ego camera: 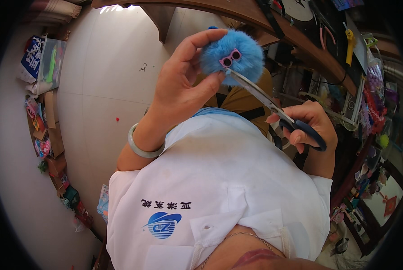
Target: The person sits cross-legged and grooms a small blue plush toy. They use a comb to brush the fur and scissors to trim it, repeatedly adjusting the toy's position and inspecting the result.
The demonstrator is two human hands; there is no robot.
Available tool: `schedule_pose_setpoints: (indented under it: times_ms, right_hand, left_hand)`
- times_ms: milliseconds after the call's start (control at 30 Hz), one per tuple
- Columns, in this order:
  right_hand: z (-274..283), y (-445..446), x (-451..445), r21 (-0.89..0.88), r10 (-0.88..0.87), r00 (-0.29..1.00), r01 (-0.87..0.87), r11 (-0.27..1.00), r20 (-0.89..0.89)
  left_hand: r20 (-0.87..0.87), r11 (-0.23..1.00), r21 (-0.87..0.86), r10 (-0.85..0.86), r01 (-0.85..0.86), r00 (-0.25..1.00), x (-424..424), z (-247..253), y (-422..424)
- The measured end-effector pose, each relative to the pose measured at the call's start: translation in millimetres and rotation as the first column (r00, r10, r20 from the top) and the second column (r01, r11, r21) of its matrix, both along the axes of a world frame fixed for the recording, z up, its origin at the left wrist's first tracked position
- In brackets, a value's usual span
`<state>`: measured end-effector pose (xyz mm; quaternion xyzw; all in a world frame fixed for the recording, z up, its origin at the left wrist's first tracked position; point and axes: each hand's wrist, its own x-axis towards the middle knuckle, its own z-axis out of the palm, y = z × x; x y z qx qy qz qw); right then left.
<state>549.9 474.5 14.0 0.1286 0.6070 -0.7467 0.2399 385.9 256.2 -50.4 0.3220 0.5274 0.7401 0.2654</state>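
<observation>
My left hand (188, 77) holds a fluffy blue pompom (248, 44) from its left side, thumb below and fingers on top. On the pompom's front sit small pink cat-eared sunglasses (231, 58) with dark lenses. A darker blue bit (212, 27) shows at its upper edge. My right hand (311, 118) has its fingers in the dark handles of a pair of scissors (255, 92). The scissor tips reach the fur just under the sunglasses, close to my left thumb. The blades look nearly closed, and a small light-blue tuft is at their tips.
A wooden table (299, 47) at upper right bears pink-handled pliers (328, 37) and a yellow glue gun (350, 47). Cardboard boxes (54, 135) and a clear plastic bin (51, 65) line the left wall. Bagged craft materials (373, 101) crowd the right side. A small red piece (117, 119) lies on the floor.
</observation>
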Motion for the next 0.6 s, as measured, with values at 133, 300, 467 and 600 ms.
schedule_pose_setpoints:
  times_ms: [133, 300, 467, 600]
  right_hand:
    - [-6.3, 3.6, 0.0, 0.072, 0.051, 0.999, -0.052, 0.996, 0.013]
    - [-8.1, 3.3, -3.9, 0.143, 0.076, 0.996, -0.082, 0.986, 0.047]
    - [-18.8, 4.8, 5.7, 0.071, 0.158, 0.983, -0.152, 0.986, -0.090]
    - [-21.7, 14.6, 10.2, -0.143, -0.004, 0.977, -0.028, 0.989, -0.215]
  left_hand:
    - [0.024, 1.000, 0.010, 0.003, -0.003, 1.000, 0.8, 1.6, 1.1]
    - [0.006, 1.000, -0.005, -0.013, 0.013, 1.000, 1.7, 0.1, 0.9]
    - [-0.018, 0.995, -0.096, 0.014, -0.015, 1.000, -0.1, -4.3, 3.7]
    - [0.106, 0.994, -0.107, 0.022, -0.011, 0.994, -5.7, -10.4, 6.5]
